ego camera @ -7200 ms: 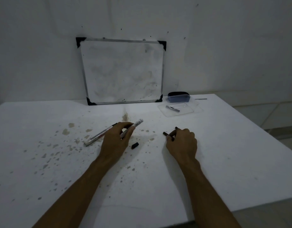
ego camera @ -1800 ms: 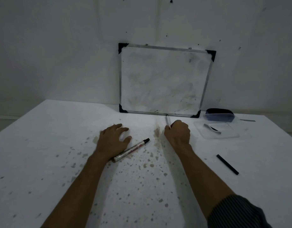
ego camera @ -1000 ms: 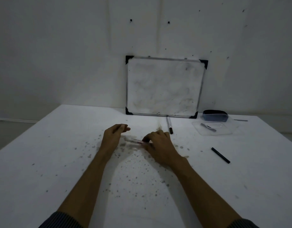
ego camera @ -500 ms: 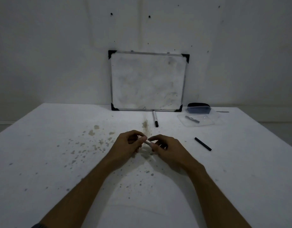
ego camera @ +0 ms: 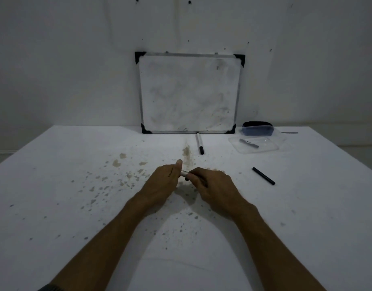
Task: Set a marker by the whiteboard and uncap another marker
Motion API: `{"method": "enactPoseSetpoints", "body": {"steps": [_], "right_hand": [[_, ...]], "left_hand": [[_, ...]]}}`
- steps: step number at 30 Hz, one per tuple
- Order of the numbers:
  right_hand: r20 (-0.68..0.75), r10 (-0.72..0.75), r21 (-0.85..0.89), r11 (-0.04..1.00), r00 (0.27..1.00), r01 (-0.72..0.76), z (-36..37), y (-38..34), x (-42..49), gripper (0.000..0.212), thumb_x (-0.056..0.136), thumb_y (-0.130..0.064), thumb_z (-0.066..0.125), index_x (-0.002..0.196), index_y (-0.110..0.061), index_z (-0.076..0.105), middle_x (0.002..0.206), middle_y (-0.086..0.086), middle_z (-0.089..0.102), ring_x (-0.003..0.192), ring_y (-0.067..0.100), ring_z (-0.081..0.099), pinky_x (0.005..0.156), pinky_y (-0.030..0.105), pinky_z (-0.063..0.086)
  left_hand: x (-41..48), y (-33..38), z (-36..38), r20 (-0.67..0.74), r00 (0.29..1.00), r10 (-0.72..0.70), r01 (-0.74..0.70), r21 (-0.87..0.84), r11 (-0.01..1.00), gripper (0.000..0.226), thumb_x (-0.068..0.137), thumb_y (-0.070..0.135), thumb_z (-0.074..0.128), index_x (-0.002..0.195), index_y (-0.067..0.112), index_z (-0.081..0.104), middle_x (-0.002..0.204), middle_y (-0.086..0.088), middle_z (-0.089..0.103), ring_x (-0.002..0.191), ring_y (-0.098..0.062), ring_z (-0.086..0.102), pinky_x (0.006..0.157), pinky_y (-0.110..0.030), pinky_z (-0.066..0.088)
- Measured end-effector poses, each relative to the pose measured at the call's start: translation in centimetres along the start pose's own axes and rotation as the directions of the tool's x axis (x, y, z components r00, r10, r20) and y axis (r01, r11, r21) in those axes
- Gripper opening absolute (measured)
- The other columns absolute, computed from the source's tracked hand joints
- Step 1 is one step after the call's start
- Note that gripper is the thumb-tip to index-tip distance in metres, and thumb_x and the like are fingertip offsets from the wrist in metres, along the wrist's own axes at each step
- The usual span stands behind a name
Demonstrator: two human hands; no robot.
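Both hands, left [ego camera: 163, 181] and right [ego camera: 210, 185], pinch one marker [ego camera: 184, 173] between them; a slip could ink fingers or desk [ego camera: 55, 185].

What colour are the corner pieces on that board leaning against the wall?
Black. All four corner pieces of the whiteboard are black on a silvery frame, seen in the head view.

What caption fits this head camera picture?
Both hands, left and right, grip one marker above a stained table.

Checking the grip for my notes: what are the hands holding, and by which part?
Both hold one marker. The left hand grips one end, the right hand the other; only a short light middle stretch shows between them.
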State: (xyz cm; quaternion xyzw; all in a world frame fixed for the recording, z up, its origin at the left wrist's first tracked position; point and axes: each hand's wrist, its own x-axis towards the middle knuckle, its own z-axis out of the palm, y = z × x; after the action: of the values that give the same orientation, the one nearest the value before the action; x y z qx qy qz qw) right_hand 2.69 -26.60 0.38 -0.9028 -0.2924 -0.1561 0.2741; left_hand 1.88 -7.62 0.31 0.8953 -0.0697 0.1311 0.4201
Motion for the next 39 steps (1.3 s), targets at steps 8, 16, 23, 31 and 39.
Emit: {"method": "enactPoseSetpoints", "body": {"steps": [8, 16, 23, 31, 39], "right_hand": [[0.164, 0.110, 0.266, 0.952, 0.980, -0.152, -0.3, -0.4, -0.2, 0.034, 0.105, -0.053, 0.044, 0.096, -0.038, 0.073, 0.076, -0.008, 0.070, 0.067, 0.012, 0.063, 0.062, 0.030, 0.051], [0.005, -0.029, -0.037, 0.999, 1.000, 0.029, -0.3, -0.7, -0.6, 0.039, 0.104, -0.053, 0.043, 0.110, -0.029, 0.073, 0.081, -0.010, 0.073, 0.056, 0.004, 0.054, 0.055, 0.013, 0.038], [0.196, 0.129, 0.326, 0.926, 0.972, -0.189, -0.8, -1.0, -0.2, 0.036, 0.103, -0.052, 0.049, 0.093, -0.031, 0.077, 0.070, -0.001, 0.069, 0.059, 0.020, 0.059, 0.058, 0.024, 0.044], [0.019, 0.010, 0.088, 0.996, 1.000, -0.012, -0.2, -0.2, -0.7, 0.049, 0.100, -0.064, 0.041, 0.111, -0.031, 0.076, 0.085, -0.015, 0.076, 0.067, 0.004, 0.065, 0.061, 0.016, 0.051], [-0.140, -0.062, -0.102, 0.994, 0.988, 0.048, 1.0, -0.6, 0.0, 0.041, 0.103, -0.055, 0.044, 0.116, -0.028, 0.072, 0.086, -0.007, 0.077, 0.067, 0.011, 0.067, 0.058, 0.021, 0.044]], "left_hand": [[-1.1, -0.1, -0.8, 0.090, 0.991, 0.103, -0.111, 0.097, 0.989, 0.036, 0.111, 0.047, 0.027, 0.084, 0.034, 0.046, 0.063, 0.004, 0.053, 0.050, -0.007, 0.047, 0.052, -0.019, 0.039], [0.4, -0.3, -0.4, 0.116, 0.990, -0.080, 0.071, 0.082, 0.994, 0.045, 0.113, 0.030, 0.032, 0.075, 0.015, 0.050, 0.060, 0.004, 0.049, 0.050, -0.006, 0.043, 0.060, -0.031, 0.039], [-0.8, 0.3, -0.9, 0.056, 0.991, 0.124, -0.132, 0.158, 0.979, 0.036, 0.113, 0.030, 0.032, 0.080, 0.027, 0.045, 0.056, 0.009, 0.044, 0.049, -0.011, 0.042, 0.052, -0.026, 0.035], [0.6, 0.2, -0.5, 0.143, 0.975, -0.169, 0.155, 0.104, 0.982, 0.046, 0.112, 0.022, 0.036, 0.072, 0.012, 0.058, 0.062, -0.003, 0.058, 0.051, -0.010, 0.045, 0.051, -0.026, 0.035], [1.6, -1.4, -3.9, -0.044, 0.947, -0.317, 0.319, 0.061, 0.946, 0.045, 0.111, 0.022, 0.035, 0.067, 0.018, 0.045, 0.067, -0.003, 0.053, 0.061, -0.021, 0.049, 0.055, -0.029, 0.032]]}}
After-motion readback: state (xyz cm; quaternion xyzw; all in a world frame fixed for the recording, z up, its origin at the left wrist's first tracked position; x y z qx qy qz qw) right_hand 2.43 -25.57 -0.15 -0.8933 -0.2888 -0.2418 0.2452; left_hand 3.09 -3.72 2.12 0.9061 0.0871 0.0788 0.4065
